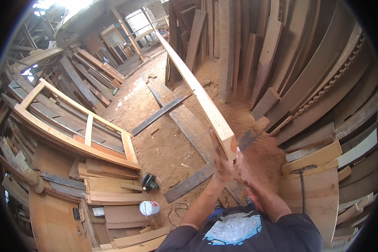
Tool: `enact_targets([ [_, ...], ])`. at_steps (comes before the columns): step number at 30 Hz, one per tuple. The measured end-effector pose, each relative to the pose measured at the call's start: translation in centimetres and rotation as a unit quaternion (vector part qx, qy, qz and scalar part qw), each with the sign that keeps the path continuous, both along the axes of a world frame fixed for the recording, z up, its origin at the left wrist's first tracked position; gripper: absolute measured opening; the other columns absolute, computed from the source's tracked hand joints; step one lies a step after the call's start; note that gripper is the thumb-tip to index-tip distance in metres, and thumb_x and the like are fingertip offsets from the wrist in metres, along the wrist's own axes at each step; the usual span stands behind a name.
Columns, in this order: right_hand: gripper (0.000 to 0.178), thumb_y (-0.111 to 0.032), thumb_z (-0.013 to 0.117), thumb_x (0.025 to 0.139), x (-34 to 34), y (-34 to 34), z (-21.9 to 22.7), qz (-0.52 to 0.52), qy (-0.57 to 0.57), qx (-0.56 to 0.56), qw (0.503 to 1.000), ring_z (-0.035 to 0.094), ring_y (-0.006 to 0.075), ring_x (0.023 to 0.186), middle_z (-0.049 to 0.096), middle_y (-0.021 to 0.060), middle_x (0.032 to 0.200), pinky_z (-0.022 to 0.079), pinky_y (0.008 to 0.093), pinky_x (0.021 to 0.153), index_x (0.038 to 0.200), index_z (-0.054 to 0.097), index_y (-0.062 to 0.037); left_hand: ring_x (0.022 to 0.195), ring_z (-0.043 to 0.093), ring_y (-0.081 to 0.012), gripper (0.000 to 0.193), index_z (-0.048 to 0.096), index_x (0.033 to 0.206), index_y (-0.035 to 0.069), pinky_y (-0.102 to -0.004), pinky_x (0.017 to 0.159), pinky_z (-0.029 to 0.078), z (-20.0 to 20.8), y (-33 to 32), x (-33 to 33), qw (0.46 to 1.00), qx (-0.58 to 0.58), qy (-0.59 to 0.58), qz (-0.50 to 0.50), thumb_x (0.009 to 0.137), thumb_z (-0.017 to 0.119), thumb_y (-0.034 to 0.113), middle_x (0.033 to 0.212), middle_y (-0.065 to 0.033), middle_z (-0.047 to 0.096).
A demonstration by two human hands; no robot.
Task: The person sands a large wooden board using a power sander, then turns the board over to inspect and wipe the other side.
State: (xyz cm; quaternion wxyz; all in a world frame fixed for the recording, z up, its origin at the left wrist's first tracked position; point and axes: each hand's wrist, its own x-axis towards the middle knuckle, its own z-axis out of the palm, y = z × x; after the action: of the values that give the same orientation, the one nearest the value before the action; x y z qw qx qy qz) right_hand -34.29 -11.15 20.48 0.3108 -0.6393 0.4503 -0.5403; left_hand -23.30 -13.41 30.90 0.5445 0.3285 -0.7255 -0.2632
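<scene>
A long, pale wooden plank (201, 100) stands on its edge in front of me and runs away to the far upper middle. My left hand (221, 163) grips its near end from the left, fingers stretched along the side face. From the right and below, my right hand (240, 168) holds the same end, its fingers partly hidden by the wood. The cut end of the plank faces me, between the two hands. Beneath it, a long dark board (189, 128) lies on the sawdust, with a dark crosspiece (159, 115) across it and another (193, 181) nearer to me.
A pale wooden frame (89, 130) leans over stacked boards on the left. A green power tool (149, 182) and a white bucket (149, 208) stand on the floor at the lower left. Tall planks (227, 50) line the right, with a wide board (319, 197) close by.
</scene>
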Motion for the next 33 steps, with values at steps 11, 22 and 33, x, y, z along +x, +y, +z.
enact_targets([
  [11, 0.071, -0.021, 0.07, 0.08, -1.7, 0.7, -2.5, 0.063, 0.039, 0.172, 0.982, 0.067, 0.0352, 0.108, 0.068, 0.0213, 0.122, 0.051, 0.043, 0.094, 0.146, 0.049, -0.0054, 0.156, 0.016, -0.0475, 0.102, -0.008, 0.16, -0.01, -0.048, 0.126, 0.021, -7.0, 2.2, 0.4, 0.985, 0.157, -0.055, -0.046, 0.087, 0.063, 0.005, 0.165, -0.0371, 0.007],
  [22, 0.049, -0.025, 0.072, 0.087, -2.5, 1.0, 1.0, 0.033, 0.091, 0.168, 0.981, 0.07, 0.0364, 0.098, 0.069, 0.0264, 0.107, 0.055, 0.0452, 0.085, 0.126, 0.058, 0.0016, 0.147, 0.038, -0.0331, 0.063, 0.032, 0.155, -0.004, -0.0473, 0.122, 0.027, 18.1, -8.0, -0.5, 0.943, -0.309, 0.12, -0.025, 0.105, 0.031, 0.036, 0.158, -0.0241, 0.037],
  [33, 0.058, -0.017, 0.069, 0.086, -3.9, 4.0, -12.6, 0.027, 0.166, 0.267, 0.949, 0.065, 0.0451, 0.116, 0.067, 0.0287, 0.122, 0.051, 0.0497, 0.097, 0.14, 0.054, -0.0001, 0.077, 0.062, -0.0259, 0.064, 0.057, 0.068, 0.01, -0.0416, 0.086, 0.043, 19.4, -8.7, 0.2, 0.938, -0.333, 0.081, -0.042, 0.101, 0.026, 0.055, 0.067, -0.0042, 0.059],
])
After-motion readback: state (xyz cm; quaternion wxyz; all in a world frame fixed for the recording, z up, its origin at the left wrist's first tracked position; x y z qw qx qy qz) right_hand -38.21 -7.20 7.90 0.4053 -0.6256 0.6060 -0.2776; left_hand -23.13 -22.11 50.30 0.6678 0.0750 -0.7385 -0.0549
